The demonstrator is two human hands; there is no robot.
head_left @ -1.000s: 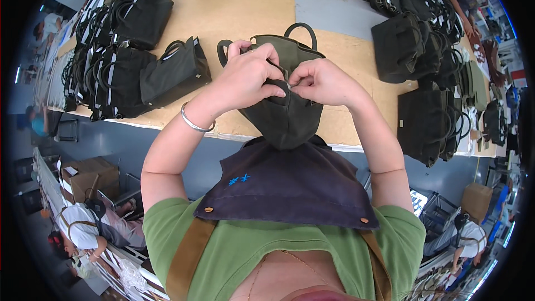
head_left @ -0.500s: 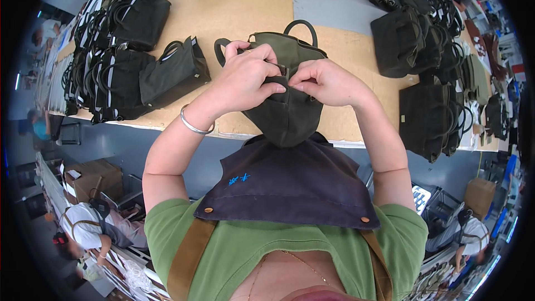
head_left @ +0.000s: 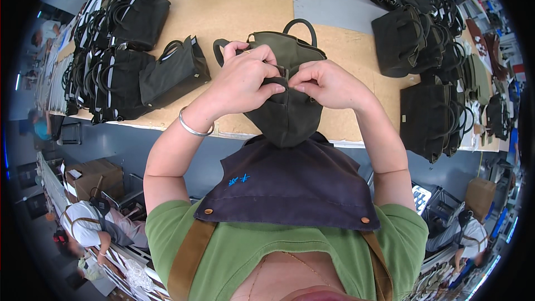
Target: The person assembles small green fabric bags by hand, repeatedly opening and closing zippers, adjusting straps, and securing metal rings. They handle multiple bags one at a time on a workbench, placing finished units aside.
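The fingertips of the left hand [head_left: 243, 81] and right hand [head_left: 326, 83] are hidden where both are pinched on the top edge of the dark green tote bag [head_left: 287, 100], held at the wooden table's [head_left: 245, 17] near edge; its interior cannot be seen

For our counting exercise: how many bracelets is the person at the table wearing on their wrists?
1. A silver bangle circles the wrist of the left hand. The right hand has a bare wrist, though its underside is hidden.
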